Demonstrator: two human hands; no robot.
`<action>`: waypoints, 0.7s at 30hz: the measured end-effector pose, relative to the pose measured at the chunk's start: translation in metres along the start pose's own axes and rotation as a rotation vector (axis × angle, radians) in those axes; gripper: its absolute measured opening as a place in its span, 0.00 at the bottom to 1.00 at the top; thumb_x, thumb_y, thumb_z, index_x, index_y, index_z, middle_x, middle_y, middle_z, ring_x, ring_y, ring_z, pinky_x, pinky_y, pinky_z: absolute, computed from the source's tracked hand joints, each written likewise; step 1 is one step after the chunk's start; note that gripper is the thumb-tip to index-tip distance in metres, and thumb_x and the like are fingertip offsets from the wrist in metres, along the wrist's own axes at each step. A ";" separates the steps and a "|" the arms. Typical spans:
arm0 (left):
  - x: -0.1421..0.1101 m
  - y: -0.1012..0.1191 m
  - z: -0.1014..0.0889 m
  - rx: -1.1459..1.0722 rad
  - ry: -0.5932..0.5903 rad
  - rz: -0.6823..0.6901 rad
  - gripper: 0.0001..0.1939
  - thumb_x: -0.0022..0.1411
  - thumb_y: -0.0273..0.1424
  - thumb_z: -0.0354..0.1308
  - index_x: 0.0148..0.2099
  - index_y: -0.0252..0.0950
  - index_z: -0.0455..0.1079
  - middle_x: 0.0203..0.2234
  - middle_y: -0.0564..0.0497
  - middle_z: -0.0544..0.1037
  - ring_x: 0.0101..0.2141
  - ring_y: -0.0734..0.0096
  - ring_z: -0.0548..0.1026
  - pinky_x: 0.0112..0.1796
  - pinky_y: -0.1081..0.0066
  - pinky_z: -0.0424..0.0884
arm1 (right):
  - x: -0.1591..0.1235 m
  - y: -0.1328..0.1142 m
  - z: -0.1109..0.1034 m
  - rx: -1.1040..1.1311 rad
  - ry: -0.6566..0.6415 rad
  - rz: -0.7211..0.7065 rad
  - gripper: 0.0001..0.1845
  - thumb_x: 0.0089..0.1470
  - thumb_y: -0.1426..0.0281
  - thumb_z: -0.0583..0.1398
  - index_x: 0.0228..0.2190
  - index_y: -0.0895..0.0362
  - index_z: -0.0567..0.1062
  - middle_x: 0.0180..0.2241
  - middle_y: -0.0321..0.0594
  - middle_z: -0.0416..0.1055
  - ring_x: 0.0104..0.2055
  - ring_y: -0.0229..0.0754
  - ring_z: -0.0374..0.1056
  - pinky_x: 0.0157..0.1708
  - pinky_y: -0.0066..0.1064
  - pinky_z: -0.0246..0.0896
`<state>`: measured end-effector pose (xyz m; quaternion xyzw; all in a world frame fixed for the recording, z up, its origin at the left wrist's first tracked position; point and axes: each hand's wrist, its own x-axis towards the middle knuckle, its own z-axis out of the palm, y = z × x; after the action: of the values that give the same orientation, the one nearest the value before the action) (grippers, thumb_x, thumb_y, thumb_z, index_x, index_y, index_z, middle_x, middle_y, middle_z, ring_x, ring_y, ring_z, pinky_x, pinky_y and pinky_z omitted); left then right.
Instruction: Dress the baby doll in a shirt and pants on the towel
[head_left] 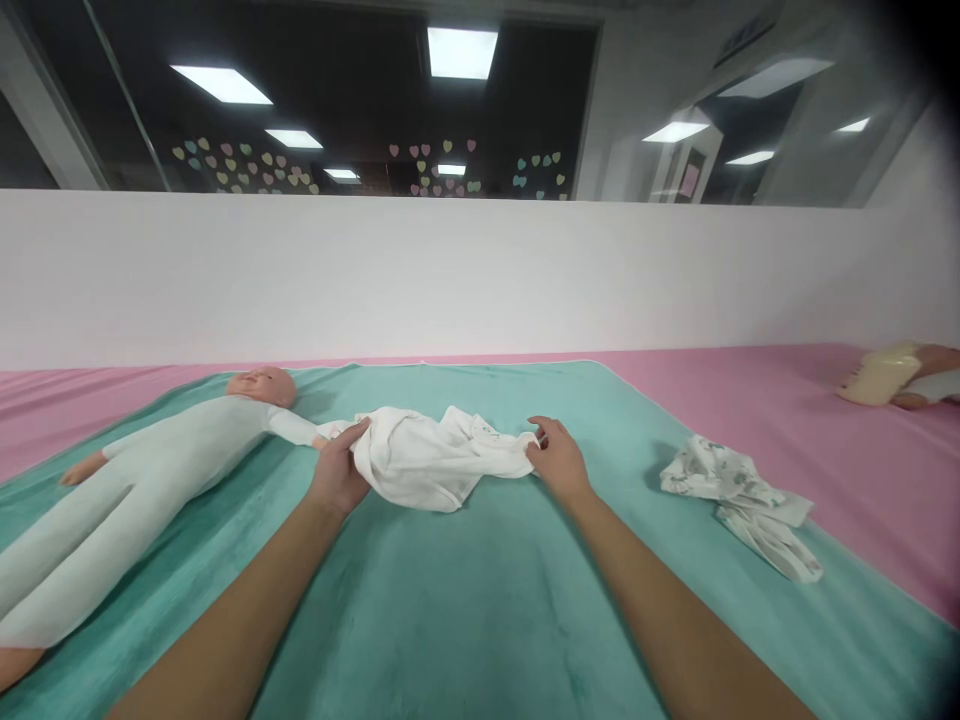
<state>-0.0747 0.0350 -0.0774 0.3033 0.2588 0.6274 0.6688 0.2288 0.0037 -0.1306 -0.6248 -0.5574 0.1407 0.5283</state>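
A white cloth garment (pixel 427 460) lies bunched on a teal towel (pixel 480 610), just beyond my hands. My left hand (pixel 337 470) grips its near-left fold, close to the outstretched arm of a pale baby doll (pixel 150 480) in a white bodysuit. The doll lies on its back with its head to the far side. At the garment's right end, my right hand (pixel 556 460) pinches the edge between fingers and thumb. A crumpled, grey-printed white garment (pixel 739 505) lies to the right of my right hand, apart from it.
A pink mat (pixel 750 400) extends beneath and beyond the towel, backed by a low white wall (pixel 480 280). At far right, a cream-coloured object (pixel 877 375) lies against part of a second doll (pixel 926 385). Above the wall are glass panes with paper hearts.
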 end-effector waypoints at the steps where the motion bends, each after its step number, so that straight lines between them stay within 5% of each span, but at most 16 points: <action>1: 0.000 0.000 -0.001 0.012 -0.025 -0.017 0.01 0.51 0.23 0.59 0.30 0.31 0.71 0.20 0.51 0.75 0.25 0.67 0.76 0.31 0.71 0.74 | -0.001 -0.001 0.000 -0.040 -0.031 -0.062 0.26 0.39 0.79 0.53 0.41 0.50 0.73 0.36 0.35 0.68 0.35 0.40 0.62 0.34 0.30 0.56; 4: 0.001 -0.001 -0.004 0.041 -0.076 -0.062 0.02 0.50 0.25 0.60 0.29 0.31 0.71 0.20 0.50 0.75 0.26 0.64 0.77 0.32 0.69 0.74 | -0.005 -0.005 0.003 -0.156 -0.186 -0.267 0.31 0.36 0.84 0.49 0.41 0.51 0.75 0.42 0.37 0.69 0.44 0.42 0.60 0.43 0.31 0.55; 6: 0.000 -0.001 -0.005 0.061 -0.080 -0.083 0.04 0.49 0.26 0.61 0.30 0.31 0.71 0.22 0.49 0.76 0.30 0.61 0.77 0.34 0.67 0.74 | -0.008 -0.008 0.006 -0.150 -0.233 -0.283 0.27 0.39 0.84 0.50 0.37 0.51 0.76 0.38 0.36 0.71 0.44 0.42 0.60 0.44 0.31 0.54; 12: -0.002 -0.003 -0.001 0.105 -0.055 -0.091 0.05 0.50 0.28 0.61 0.32 0.31 0.72 0.24 0.48 0.78 0.31 0.59 0.78 0.36 0.65 0.75 | -0.006 -0.011 0.009 -0.002 -0.104 -0.090 0.04 0.45 0.68 0.58 0.26 0.53 0.74 0.27 0.35 0.70 0.32 0.42 0.62 0.35 0.32 0.53; 17: 0.003 0.015 -0.004 0.074 0.052 0.012 0.03 0.50 0.23 0.57 0.30 0.33 0.72 0.22 0.52 0.77 0.29 0.65 0.77 0.33 0.70 0.75 | 0.009 0.003 -0.011 0.232 0.152 0.114 0.10 0.52 0.63 0.49 0.24 0.53 0.63 0.19 0.32 0.59 0.24 0.39 0.55 0.28 0.31 0.54; 21: 0.008 0.036 -0.016 0.123 0.133 0.110 0.06 0.56 0.27 0.53 0.34 0.36 0.71 0.26 0.54 0.78 0.31 0.67 0.77 0.33 0.72 0.74 | 0.015 0.010 -0.030 0.446 0.019 0.174 0.16 0.51 0.60 0.46 0.17 0.52 0.50 0.12 0.27 0.41 0.17 0.35 0.44 0.26 0.31 0.57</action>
<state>-0.1100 0.0453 -0.0616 0.3154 0.3238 0.6648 0.5948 0.2621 0.0027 -0.1206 -0.5397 -0.4515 0.2995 0.6444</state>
